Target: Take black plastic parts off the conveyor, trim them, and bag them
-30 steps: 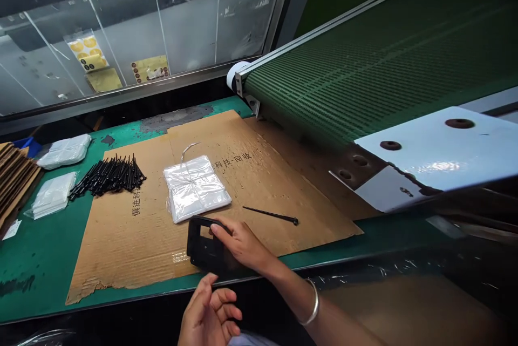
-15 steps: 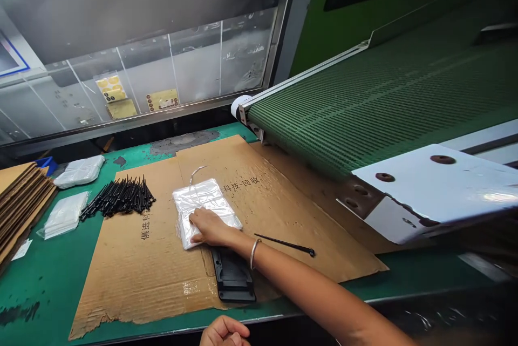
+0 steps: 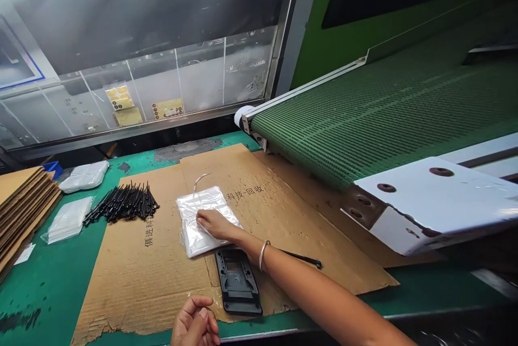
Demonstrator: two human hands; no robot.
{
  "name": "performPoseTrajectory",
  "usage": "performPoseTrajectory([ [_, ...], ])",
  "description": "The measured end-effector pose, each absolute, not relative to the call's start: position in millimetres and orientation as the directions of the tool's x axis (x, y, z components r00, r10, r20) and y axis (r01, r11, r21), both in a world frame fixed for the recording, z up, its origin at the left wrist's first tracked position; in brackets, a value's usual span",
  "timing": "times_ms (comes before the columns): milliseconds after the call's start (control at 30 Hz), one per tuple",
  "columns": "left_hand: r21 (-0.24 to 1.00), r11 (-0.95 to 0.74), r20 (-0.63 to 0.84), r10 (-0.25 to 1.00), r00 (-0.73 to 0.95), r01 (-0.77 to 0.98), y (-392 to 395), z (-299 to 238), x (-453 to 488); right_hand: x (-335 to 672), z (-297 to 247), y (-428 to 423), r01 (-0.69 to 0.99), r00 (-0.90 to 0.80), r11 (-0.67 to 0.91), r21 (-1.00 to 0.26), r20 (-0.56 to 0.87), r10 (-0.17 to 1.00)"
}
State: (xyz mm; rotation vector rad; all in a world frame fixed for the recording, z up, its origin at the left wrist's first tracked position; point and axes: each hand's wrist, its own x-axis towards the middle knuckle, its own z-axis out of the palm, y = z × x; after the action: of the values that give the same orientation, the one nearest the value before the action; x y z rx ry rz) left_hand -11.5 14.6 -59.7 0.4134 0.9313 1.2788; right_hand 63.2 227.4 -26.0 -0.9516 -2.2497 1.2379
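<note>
A stack of clear plastic bags (image 3: 206,200) lies on the cardboard sheet. My right hand (image 3: 214,224) rests on this stack, its fingers closed together at the bags' surface. Just below the stack sits a black plastic part (image 3: 239,284) with a rectangular recess. Beside that part, at the bottom edge of the view, hovers my left hand (image 3: 195,321), fingers loosely curled and apart, holding nothing. A single long black pin-like piece (image 3: 303,258) lies to the right, partly hidden behind my right forearm.
Many black pin-like pieces (image 3: 123,203) lie heaped at the left of the cardboard sheet (image 3: 162,281). Further left are two more bag stacks (image 3: 68,219) and piled cardboard (image 3: 24,200). A green conveyor belt (image 3: 343,119) with a white end frame (image 3: 437,200) juts over the table's right side.
My left hand has risen further into view and moved left, its fingers loosening. My right hand has lifted slightly and drawn its fingers together on the bags. The view has shifted a little.
</note>
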Motion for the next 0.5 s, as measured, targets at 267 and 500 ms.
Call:
performPoseTrajectory([
  [267, 0.914, -0.039, -0.171, 0.865, -0.473, -0.403, 32, -61, -12, 63, 4, 236, -0.036, -0.618, 0.016, -0.999, 0.035, 0.786],
  [500, 0.945, -0.297, 0.316, 0.731, -0.605, 0.135, 44, 1, -13, 70, 27, 166, -0.136, -0.842, -0.178, -0.975, 0.019, 0.539],
])
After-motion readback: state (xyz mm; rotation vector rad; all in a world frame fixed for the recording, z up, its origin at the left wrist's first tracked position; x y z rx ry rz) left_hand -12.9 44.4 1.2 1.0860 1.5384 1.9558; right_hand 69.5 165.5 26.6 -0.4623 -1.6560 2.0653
